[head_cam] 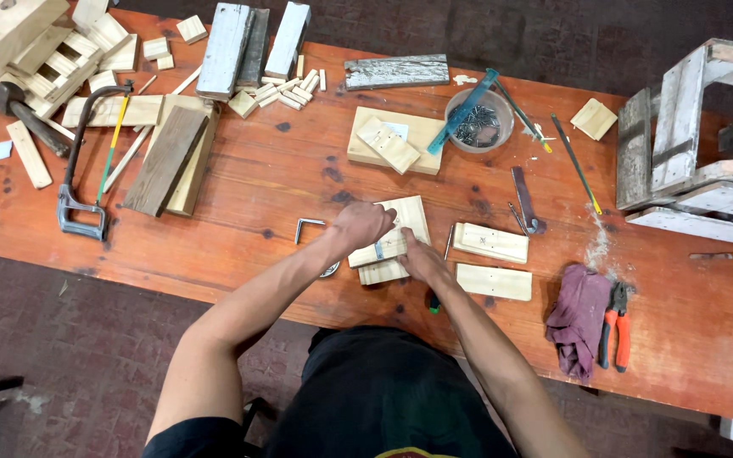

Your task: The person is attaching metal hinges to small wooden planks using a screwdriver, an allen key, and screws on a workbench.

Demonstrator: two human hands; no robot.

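My left hand (pixel 360 225) rests on top of a small pale wooden block assembly (pixel 400 231) near the front middle of the orange wooden table (pixel 282 170), fingers curled over its top edge. My right hand (pixel 422 259) presses against the lower right side of the same assembly, over a second light wood piece (pixel 381 272). Whether the right hand holds a tool is hidden, though a green-tipped handle (pixel 434 303) shows under the wrist.
Two flat pale boards (pixel 491 242) (pixel 494 282) lie right of my hands. A metal bracket (pixel 304 227), hacksaw (pixel 78 170), bowl of nails (pixel 478 123), purple rag (pixel 579 318), orange pliers (pixel 615 326), stacked wood scraps (pixel 44 51) and a wooden crate (pixel 689 136) surround them.
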